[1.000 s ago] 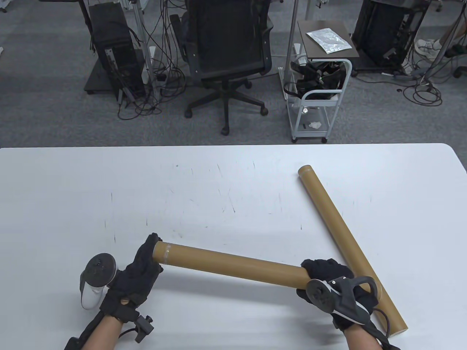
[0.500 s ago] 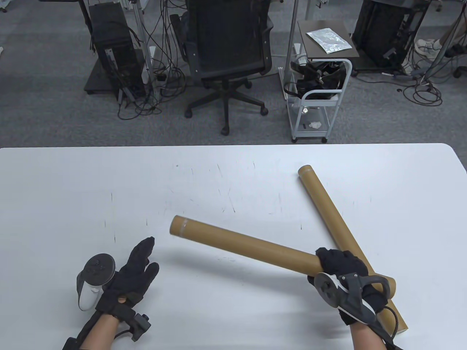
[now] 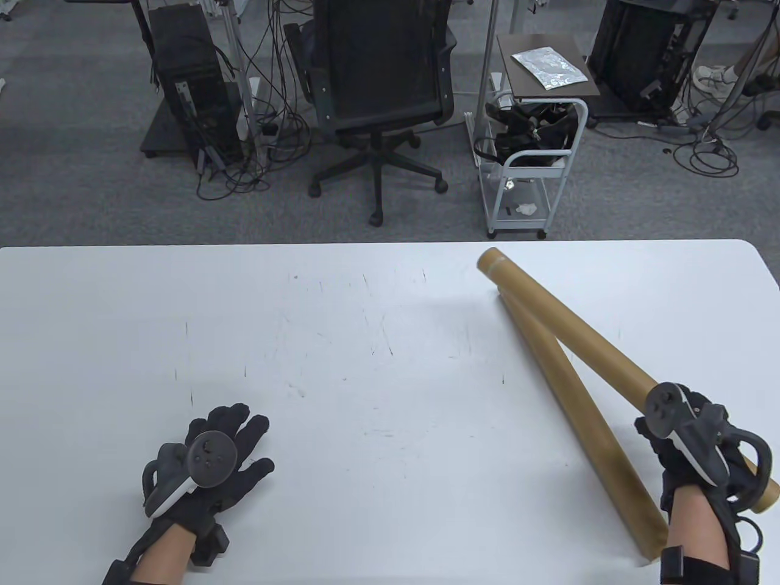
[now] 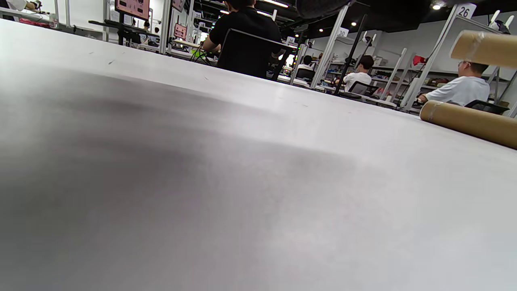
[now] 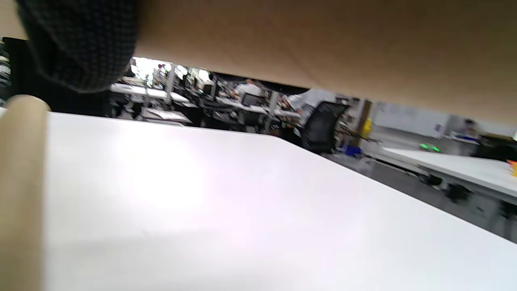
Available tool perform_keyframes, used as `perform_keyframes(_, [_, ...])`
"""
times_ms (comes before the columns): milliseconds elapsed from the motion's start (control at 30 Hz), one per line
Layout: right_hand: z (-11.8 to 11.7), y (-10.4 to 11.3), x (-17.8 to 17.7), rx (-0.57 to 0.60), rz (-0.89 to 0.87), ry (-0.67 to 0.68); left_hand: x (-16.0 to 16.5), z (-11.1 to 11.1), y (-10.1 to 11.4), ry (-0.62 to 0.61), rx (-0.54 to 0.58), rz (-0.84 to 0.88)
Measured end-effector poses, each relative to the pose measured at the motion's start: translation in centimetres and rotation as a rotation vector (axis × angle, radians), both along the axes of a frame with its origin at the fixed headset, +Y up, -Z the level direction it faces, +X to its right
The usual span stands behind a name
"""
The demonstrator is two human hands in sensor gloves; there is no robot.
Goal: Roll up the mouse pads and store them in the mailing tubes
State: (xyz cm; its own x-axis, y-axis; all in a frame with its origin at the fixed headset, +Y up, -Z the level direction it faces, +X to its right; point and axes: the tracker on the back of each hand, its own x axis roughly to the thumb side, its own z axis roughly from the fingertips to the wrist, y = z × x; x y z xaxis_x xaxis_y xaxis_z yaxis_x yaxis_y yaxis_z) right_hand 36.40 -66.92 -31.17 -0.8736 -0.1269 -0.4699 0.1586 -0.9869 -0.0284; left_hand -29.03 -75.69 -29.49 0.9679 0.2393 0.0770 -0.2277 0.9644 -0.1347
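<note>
Two brown cardboard mailing tubes are at the right of the white table. My right hand grips one tube near its near end and holds it tilted above the table, its far end over the other tube's far end. The other tube lies flat on the table. In the right wrist view the held tube fills the top, with the lying tube at the left. My left hand rests open and empty on the table, fingers spread. Both tubes show in the left wrist view, held and lying. No mouse pad is in view.
The table ends at a far edge with a rounded right corner. Beyond it stand a black office chair and a white cart on the floor.
My left hand let go of the tube and dropped palm down onto the table. My right hand swung the tube clockwise to the right, so it now crosses over the lying tube.
</note>
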Motion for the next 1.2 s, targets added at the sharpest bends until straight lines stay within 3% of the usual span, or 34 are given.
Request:
perform_keyframes(333, [-0.5, -3.4, 5.5, -0.138, -0.258, -0.149, 0.4, 0.0, -0.3, -0.015, -0.012, -0.015])
perform_keyframes(600, [-0.7, -4.7, 6.7, -0.222, -0.248, -0.148, 0.6, -0.1, -0.3, -0.028, -0.018, -0.018])
perform_keyframes(667, [-0.9, -5.0, 6.8, -0.247, -0.313, -0.143, 0.7, -0.1, -0.3, -0.034, -0.016, -0.027])
perform_keyframes(833, [-2.2, -5.9, 6.3, -0.429, -0.194, -0.109, 0.6, -0.2, -0.4, -0.034, -0.026, -0.04])
perform_keyframes(1000, [-3.1, -7.3, 6.2, -0.479, -0.158, -0.12, 0.2, -0.4, -0.7, -0.013, -0.046, -0.039])
perform_keyframes(1200, [-2.8, -7.5, 6.3, -0.426, -0.143, -0.119, 0.0, -0.7, -0.8, -0.002, -0.053, -0.041])
